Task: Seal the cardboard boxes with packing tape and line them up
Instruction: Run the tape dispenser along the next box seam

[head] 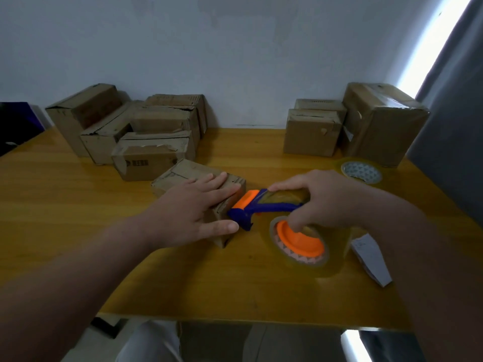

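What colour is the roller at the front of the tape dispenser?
The roller is orange; the head view shows it.

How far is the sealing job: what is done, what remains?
Seemingly done: the big box at back right shows shiny tape. In hand: the left hand presses the small box while the right hand holds the dispenser at its edge. Left: the back-left pile looks unsealed, not lined up.

Blue-and-orange tape dispenser (264,207), brown cardboard boxes (146,131), yellow-brown wooden table (78,210).
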Action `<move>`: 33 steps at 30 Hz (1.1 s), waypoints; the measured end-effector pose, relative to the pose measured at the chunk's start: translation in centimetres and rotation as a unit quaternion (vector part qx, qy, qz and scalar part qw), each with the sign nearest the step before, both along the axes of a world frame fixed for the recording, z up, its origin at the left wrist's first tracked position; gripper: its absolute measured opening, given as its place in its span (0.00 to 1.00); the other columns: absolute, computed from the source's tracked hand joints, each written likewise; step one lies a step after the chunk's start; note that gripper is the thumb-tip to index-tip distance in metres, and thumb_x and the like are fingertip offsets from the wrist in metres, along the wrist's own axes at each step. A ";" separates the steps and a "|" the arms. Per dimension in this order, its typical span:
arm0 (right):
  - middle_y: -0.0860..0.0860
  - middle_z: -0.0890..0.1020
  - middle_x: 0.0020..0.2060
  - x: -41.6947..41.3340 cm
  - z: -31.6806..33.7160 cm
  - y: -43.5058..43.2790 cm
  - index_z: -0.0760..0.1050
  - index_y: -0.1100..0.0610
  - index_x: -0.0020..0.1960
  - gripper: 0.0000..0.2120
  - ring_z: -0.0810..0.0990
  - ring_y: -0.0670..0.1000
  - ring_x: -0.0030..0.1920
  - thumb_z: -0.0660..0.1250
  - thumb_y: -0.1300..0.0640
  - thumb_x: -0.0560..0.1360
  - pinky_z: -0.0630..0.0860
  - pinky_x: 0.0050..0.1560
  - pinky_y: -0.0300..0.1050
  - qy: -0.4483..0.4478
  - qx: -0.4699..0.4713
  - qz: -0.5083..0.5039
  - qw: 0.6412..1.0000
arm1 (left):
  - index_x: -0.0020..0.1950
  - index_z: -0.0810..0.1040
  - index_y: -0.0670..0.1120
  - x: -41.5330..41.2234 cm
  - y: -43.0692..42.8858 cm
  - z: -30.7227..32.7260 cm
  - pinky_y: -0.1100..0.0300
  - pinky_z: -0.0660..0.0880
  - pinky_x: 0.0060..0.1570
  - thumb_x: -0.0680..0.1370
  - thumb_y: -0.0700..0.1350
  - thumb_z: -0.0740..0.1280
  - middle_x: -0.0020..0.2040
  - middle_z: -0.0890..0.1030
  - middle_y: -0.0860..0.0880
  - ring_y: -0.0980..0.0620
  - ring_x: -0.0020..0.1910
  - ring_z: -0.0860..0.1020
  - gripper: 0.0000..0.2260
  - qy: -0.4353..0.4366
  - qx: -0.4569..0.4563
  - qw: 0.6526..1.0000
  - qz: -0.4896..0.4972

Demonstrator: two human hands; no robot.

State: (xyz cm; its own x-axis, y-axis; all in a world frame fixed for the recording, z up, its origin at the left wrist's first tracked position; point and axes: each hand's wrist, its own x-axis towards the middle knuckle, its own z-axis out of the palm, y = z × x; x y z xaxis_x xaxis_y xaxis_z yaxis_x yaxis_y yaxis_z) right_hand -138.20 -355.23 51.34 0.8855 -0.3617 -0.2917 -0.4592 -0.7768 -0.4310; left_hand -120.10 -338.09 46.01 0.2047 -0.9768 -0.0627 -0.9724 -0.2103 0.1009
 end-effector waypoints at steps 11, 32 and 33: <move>0.45 0.72 0.63 2.0 0.4 -2.3 0.75 0.40 0.65 0.25 0.71 0.48 0.60 0.72 0.51 0.69 0.72 0.59 0.46 0.072 0.121 -0.025 0.990 | 0.76 0.44 0.61 -1.2 -0.4 0.2 0.49 0.44 0.73 0.64 0.77 0.36 0.78 0.43 0.53 0.47 0.77 0.45 0.43 -0.064 0.025 0.998 0.001; 0.42 0.70 0.38 0.1 -4.8 -1.4 0.68 0.40 0.70 0.32 0.74 0.49 0.45 0.72 0.43 0.67 0.69 0.36 0.42 -0.150 -0.124 -0.211 0.958 | 0.75 0.62 0.55 -4.1 -1.4 0.1 0.54 0.34 0.68 0.71 0.73 0.45 0.77 0.36 0.45 0.46 0.77 0.40 0.37 -0.112 0.070 0.991 0.025; 0.42 0.70 0.37 0.0 -4.8 -1.5 0.67 0.41 0.70 0.32 0.74 0.50 0.45 0.72 0.43 0.68 0.70 0.37 0.42 -0.150 -0.121 -0.210 0.958 | 0.72 0.67 0.56 -4.0 -1.2 0.4 0.55 0.33 0.67 0.71 0.72 0.45 0.78 0.36 0.48 0.49 0.77 0.40 0.36 -0.080 0.061 0.995 0.013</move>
